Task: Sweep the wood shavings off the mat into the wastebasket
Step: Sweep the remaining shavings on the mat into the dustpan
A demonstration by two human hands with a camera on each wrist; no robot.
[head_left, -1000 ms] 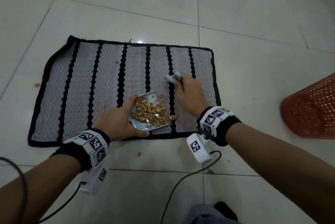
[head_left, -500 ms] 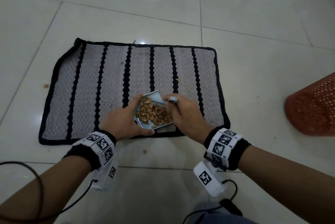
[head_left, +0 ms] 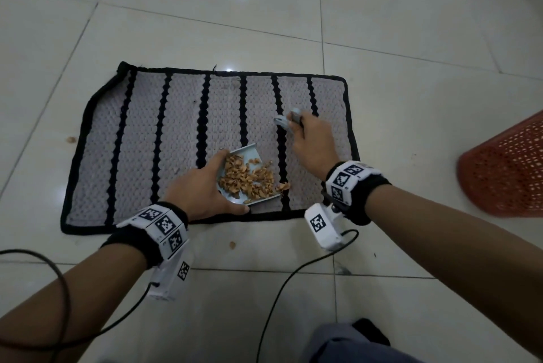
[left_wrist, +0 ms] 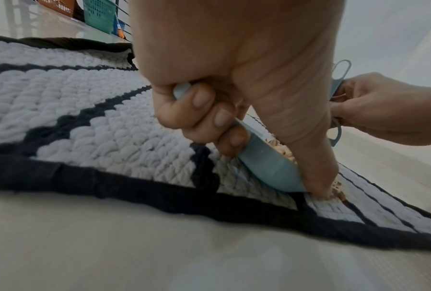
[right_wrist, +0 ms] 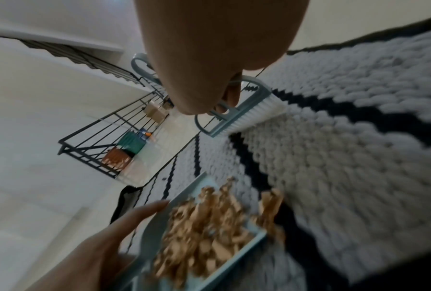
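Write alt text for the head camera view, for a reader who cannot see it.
A person's left hand holds a pale blue dustpan heaped with wood shavings on a grey, black-striped mat. The right hand grips a small brush farther up the mat. An orange mesh wastebasket stands on the tiled floor at right.

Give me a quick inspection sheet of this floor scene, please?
Surface: tiled floor, striped mat lying flat.
Job's things: dustpan full of wood shavings; brush on mat; red wastebasket at right.
Clutter: stray shavings on tiles.
Hands: left hand grips dustpan; right hand grips brush.
Cables: black cable from wrist cameras.
Surroundings: wire rack holding boxes.
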